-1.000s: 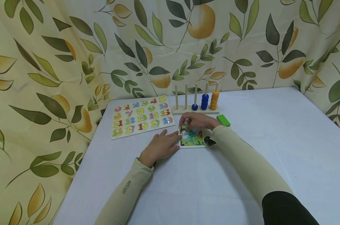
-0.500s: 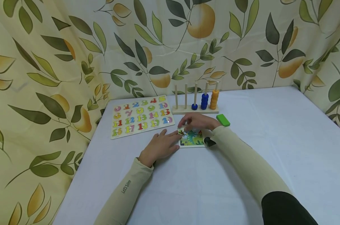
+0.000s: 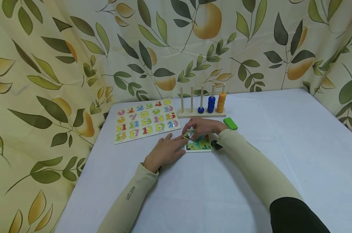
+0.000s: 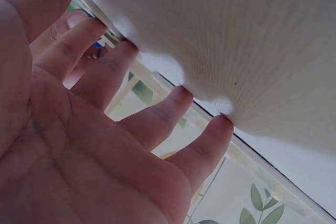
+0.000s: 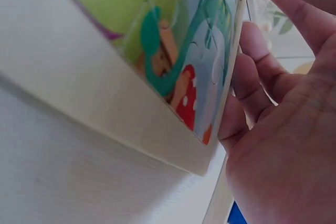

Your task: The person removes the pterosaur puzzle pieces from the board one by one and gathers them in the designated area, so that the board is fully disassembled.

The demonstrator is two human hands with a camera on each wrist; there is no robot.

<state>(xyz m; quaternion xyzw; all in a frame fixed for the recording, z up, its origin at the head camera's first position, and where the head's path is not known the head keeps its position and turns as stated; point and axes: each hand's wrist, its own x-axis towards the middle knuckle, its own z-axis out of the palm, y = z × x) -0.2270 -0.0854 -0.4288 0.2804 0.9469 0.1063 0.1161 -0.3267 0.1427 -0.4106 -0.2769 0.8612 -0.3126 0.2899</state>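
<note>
A small jigsaw puzzle (image 3: 199, 147) with a dinosaur picture in a white-edged tray lies in front of me; the right wrist view shows its picture (image 5: 186, 51) and pale border close up. My right hand (image 3: 203, 125) arches over its upper part. Its thumb and index finger pinch a puzzle piece (image 3: 187, 136) at the upper left corner, tilted against the picture. In the right wrist view the other fingers (image 5: 247, 85) bend beside the tray's edge, and the piece is hidden. My left hand (image 3: 165, 150) lies with extended fingers on the cloth, fingertips at the tray's left edge.
A number board (image 3: 146, 121) with coloured numerals lies at the back left. Behind the puzzle stands a wooden peg rack (image 3: 202, 114) with blue and orange beads. A green block (image 3: 230, 123) sits by my right wrist. A leaf-patterned curtain (image 3: 176, 48) hangs behind the white-covered table (image 3: 216, 200).
The puzzle piece has tilted and shifted at the upper left corner, with my right fingers moving slightly left. My left hand has stayed in place.
</note>
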